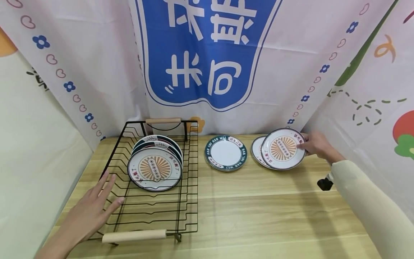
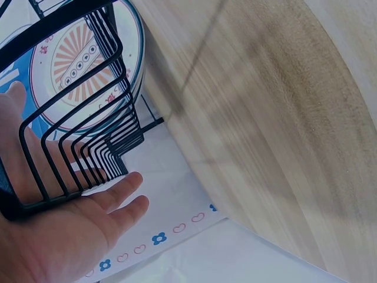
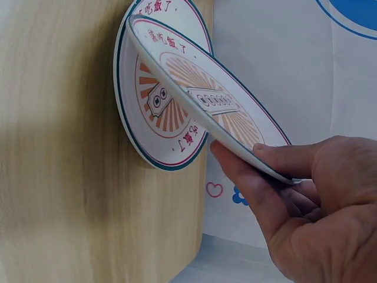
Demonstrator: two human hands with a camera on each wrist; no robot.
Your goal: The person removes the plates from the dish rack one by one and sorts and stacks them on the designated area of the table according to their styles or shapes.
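Observation:
My right hand (image 1: 316, 144) pinches the rim of a white plate (image 1: 283, 149) with an orange sunburst and red characters, thumb on top and fingers beneath. In the right wrist view this plate (image 3: 218, 100) is tilted above a matching plate (image 3: 159, 118) on the table. My left hand (image 1: 88, 212), fingers spread and straight, is at the left side of the black wire dish rack (image 1: 152, 212); the left wrist view shows the hand (image 2: 76, 236) against its wires. Several plates lean in the rack, a sunburst plate (image 1: 154, 169) foremost.
A green-rimmed plate (image 1: 225, 153) lies on the wooden table (image 1: 258, 216) between the rack and the sunburst plates. Wooden handles (image 1: 134, 236) are on the rack's near and far ends. A printed cloth (image 1: 106, 54) hangs behind the table, with more cloth at both sides.

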